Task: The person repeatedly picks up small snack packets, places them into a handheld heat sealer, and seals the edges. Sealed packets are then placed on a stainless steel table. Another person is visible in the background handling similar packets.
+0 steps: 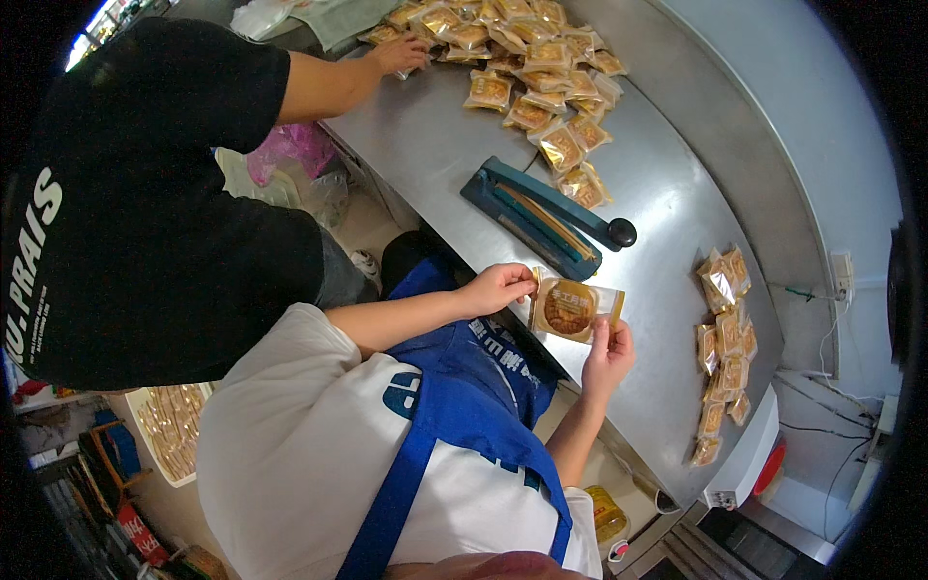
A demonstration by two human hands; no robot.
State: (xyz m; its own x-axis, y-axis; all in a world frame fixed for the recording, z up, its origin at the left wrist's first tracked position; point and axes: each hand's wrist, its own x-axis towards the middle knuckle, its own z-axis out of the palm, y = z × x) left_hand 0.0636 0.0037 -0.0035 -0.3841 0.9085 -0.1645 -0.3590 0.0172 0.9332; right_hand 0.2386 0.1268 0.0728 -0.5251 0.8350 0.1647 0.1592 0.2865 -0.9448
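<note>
Before me, over the table's near edge, I hold a packaged mooncake (569, 308) in a clear bag with gold edges and printing. My left hand (500, 286) pinches one end of the bag between thumb and fingers. At the other end, the thumb and fingers of my right hand (609, 355) grip the lower corner. A blue hand-operated impulse sealer (533, 221) stands on the metal table just beyond the bag. Its lever arm, tipped with a black knob (622, 233), is raised off the base.
Many bagged mooncakes (547, 80) are heaped at the table's far left; another group (725, 370) lies to the right. A co-worker in black (145, 196) stands at my left, one hand (402, 54) at the heap. A white box-shaped appliance (743, 453) stands by the table's right end.
</note>
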